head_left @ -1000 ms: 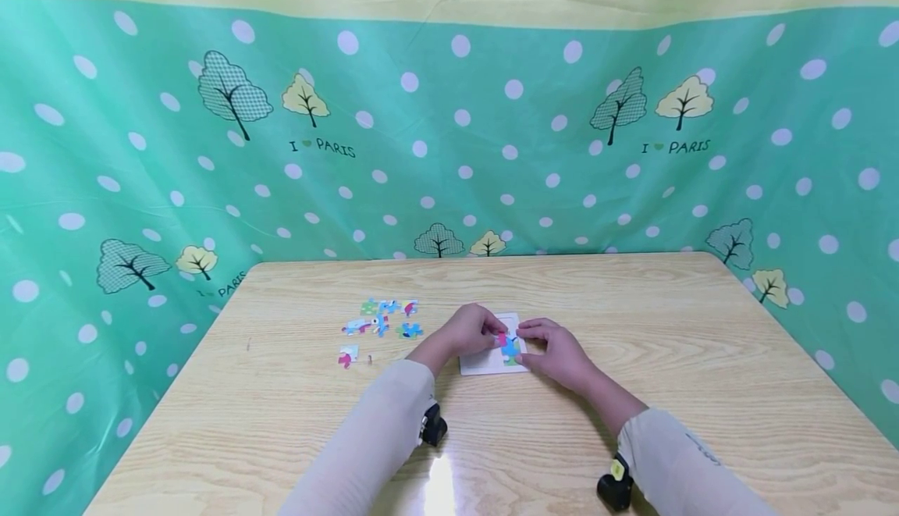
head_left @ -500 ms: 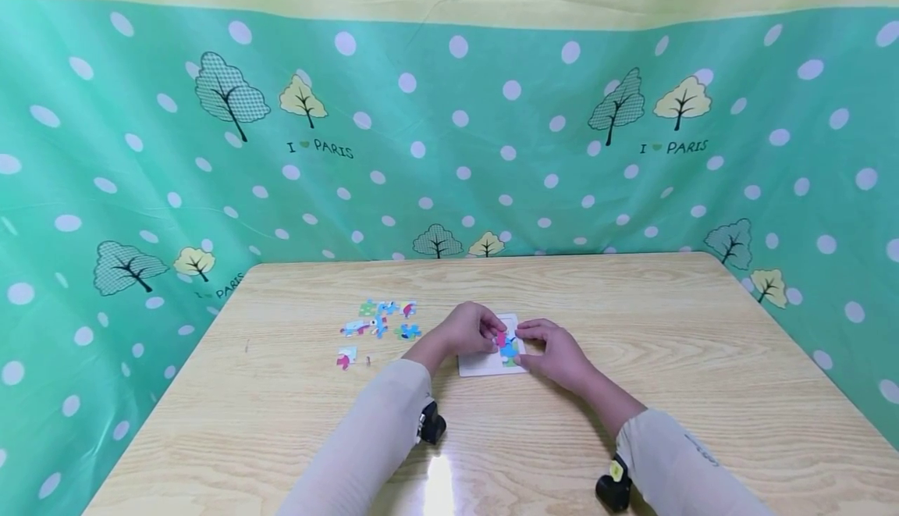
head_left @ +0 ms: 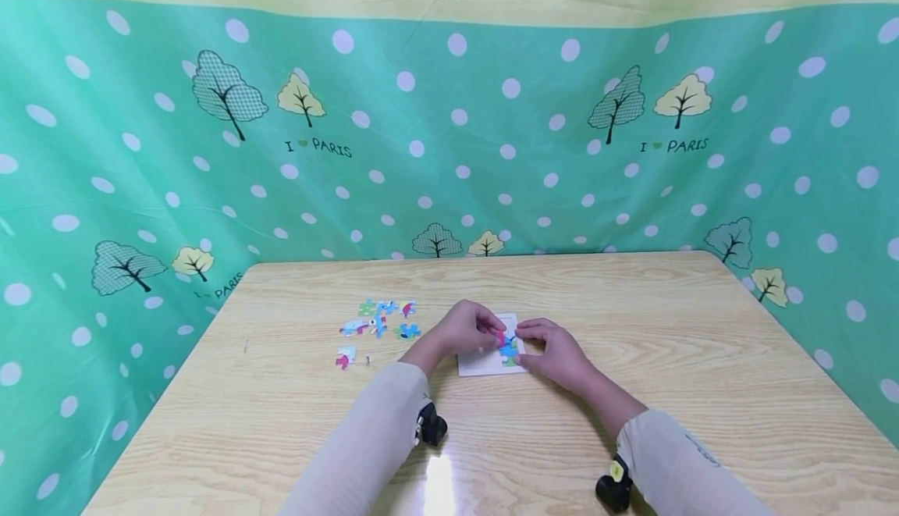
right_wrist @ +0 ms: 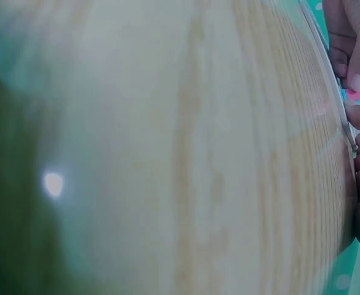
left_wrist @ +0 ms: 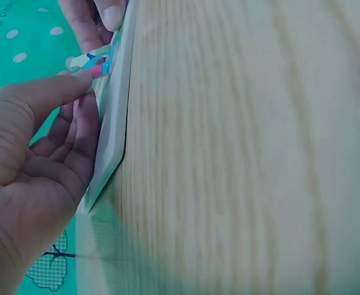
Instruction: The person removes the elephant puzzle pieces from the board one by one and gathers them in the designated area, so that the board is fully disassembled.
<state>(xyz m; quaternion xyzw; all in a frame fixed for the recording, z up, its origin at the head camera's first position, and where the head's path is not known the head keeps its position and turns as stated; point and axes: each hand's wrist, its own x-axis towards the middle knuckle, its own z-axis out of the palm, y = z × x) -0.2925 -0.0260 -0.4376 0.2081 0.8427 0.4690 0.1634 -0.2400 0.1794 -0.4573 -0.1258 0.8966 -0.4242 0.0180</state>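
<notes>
A white puzzle tray [head_left: 474,364] lies on the table with a few blue and green jigsaw pieces [head_left: 509,351] at its right side. Between thumb and fingers, my left hand [head_left: 467,329] pinches a pink-and-blue jigsaw piece [left_wrist: 98,70] just above the tray, against the others. My right hand [head_left: 558,352] grips the tray's right edge, its thumb near the lower corner and its fingers higher up. In the right wrist view the pink piece [right_wrist: 357,94] shows between the two hands. The fingers hide part of the placed pieces.
Several loose jigsaw pieces [head_left: 379,324] lie left of the tray. Another pink-and-white piece [head_left: 346,357] and a tiny object [head_left: 367,361] sit nearer the front. A green patterned curtain [head_left: 449,149] hangs behind the wooden table [head_left: 632,297].
My left hand shifts very slightly over the tray, still pinching the pink-and-blue jigsaw piece. My right hand stays in place, and the loose pieces lie as before.
</notes>
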